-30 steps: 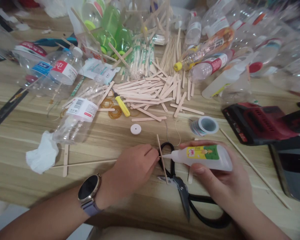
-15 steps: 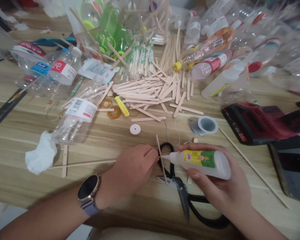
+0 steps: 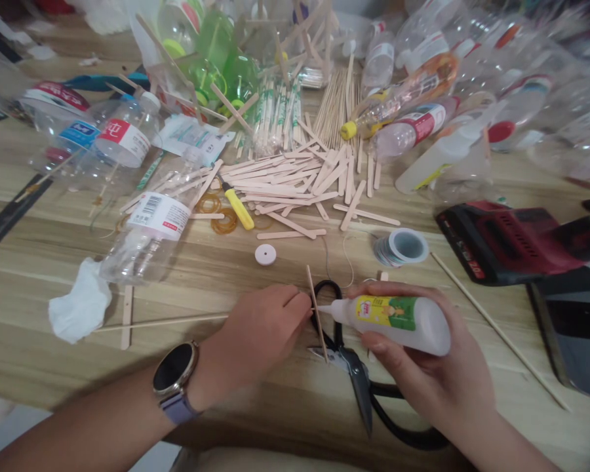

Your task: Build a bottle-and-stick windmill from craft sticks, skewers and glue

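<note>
My left hand [image 3: 263, 341] is closed around a thin wooden skewer [image 3: 167, 322], whose far end reaches left past a popsicle stick [image 3: 127, 317]. Just beyond my fingertips a second popsicle stick [image 3: 317, 314], seen nearly edge-on, stands across the skewer's right end. My right hand [image 3: 442, 373] grips a glue bottle [image 3: 393, 321] with a yellow and green label, tilted sideways. Its nozzle tip points left, at the place where stick and skewer meet; whether it touches is too small to tell. Black-handled scissors [image 3: 356, 380] lie beneath, between my hands.
Popsicle sticks [image 3: 285, 177] lie heaped ahead, beside a yellow-handled tool [image 3: 238, 208] and a white disc [image 3: 265, 254]. A wire spool [image 3: 400, 247], a red power tool [image 3: 506, 239] and a phone [image 3: 575, 328] are at right. Plastic bottles [image 3: 152, 223] crowd the left and back.
The glue bottle has shifted slightly left and rolled a little in my right hand. My left hand and the crossed sticks stay in place.
</note>
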Action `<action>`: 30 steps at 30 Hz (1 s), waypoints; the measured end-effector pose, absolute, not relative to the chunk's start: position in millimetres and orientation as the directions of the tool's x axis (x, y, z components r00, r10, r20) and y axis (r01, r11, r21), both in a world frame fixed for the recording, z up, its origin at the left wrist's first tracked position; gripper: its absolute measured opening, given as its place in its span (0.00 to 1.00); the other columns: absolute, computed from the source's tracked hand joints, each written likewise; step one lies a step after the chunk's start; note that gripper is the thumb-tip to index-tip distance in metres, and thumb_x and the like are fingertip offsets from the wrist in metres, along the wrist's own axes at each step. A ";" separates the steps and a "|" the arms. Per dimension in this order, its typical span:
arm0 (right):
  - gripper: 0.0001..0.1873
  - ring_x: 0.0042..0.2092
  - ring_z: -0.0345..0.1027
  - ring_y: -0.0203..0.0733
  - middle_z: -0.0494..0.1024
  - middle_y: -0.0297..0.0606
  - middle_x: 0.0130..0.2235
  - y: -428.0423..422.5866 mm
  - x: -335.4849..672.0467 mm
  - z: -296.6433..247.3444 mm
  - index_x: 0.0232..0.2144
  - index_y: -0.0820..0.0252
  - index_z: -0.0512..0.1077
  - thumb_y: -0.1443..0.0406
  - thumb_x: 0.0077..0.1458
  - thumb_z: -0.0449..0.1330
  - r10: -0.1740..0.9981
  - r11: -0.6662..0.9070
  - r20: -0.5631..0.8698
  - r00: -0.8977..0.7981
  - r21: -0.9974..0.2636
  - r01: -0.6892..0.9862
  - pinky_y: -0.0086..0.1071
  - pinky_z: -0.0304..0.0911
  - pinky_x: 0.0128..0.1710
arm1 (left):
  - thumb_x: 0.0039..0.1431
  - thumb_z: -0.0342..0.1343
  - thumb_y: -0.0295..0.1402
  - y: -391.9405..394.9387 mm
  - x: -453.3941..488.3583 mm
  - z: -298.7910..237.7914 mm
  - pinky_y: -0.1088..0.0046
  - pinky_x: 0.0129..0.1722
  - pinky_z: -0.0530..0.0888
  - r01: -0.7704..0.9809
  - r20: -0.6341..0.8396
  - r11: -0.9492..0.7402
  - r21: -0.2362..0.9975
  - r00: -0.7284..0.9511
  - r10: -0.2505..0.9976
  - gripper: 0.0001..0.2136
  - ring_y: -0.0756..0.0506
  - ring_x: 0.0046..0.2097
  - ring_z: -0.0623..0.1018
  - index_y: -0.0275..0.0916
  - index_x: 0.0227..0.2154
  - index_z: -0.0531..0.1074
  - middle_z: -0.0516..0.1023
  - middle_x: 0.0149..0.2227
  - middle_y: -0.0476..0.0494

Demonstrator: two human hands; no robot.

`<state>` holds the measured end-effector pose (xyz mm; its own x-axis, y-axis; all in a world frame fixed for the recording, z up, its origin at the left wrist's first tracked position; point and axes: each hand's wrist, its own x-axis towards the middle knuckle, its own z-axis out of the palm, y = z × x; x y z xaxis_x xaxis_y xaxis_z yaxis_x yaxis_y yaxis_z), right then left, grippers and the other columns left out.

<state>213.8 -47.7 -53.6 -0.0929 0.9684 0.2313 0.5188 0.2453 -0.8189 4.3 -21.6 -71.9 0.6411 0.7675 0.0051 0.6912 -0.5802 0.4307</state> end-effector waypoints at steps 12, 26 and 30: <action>0.18 0.41 0.79 0.46 0.82 0.35 0.41 -50.6 212.0 -53.0 0.45 0.46 0.69 0.50 0.55 0.64 0.970 0.239 0.225 -0.093 -0.803 0.546 0.35 0.76 0.35 | 0.69 0.42 0.28 -21.6 3.1 -71.9 0.69 0.29 0.66 0.688 0.001 -0.580 0.436 0.645 0.765 0.12 0.45 0.30 0.71 0.37 0.31 0.69 0.72 0.29 0.46; 0.15 0.43 0.79 0.46 0.81 0.37 0.42 -48.6 208.2 -44.1 0.45 0.48 0.67 0.53 0.58 0.62 0.934 0.357 0.294 -0.202 -0.763 0.539 0.36 0.77 0.39 | 0.68 0.43 0.27 -21.9 3.6 -73.1 0.70 0.29 0.65 0.704 -0.035 -0.574 0.418 0.643 0.765 0.11 0.46 0.30 0.70 0.37 0.31 0.68 0.72 0.29 0.46; 0.15 0.42 0.79 0.47 0.82 0.37 0.41 -48.4 209.4 -41.9 0.45 0.47 0.67 0.54 0.58 0.63 0.931 0.365 0.301 -0.206 -0.763 0.533 0.36 0.77 0.38 | 0.69 0.42 0.28 -21.9 3.7 -72.9 0.70 0.29 0.65 0.699 -0.028 -0.573 0.429 0.644 0.764 0.12 0.46 0.31 0.70 0.38 0.31 0.68 0.72 0.29 0.46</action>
<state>209.4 -48.4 -41.9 -0.2065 0.9311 0.3008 0.5334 0.3648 -0.7631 3.7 -21.9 -72.9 0.6442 0.7643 -0.0283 0.6985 -0.5729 0.4288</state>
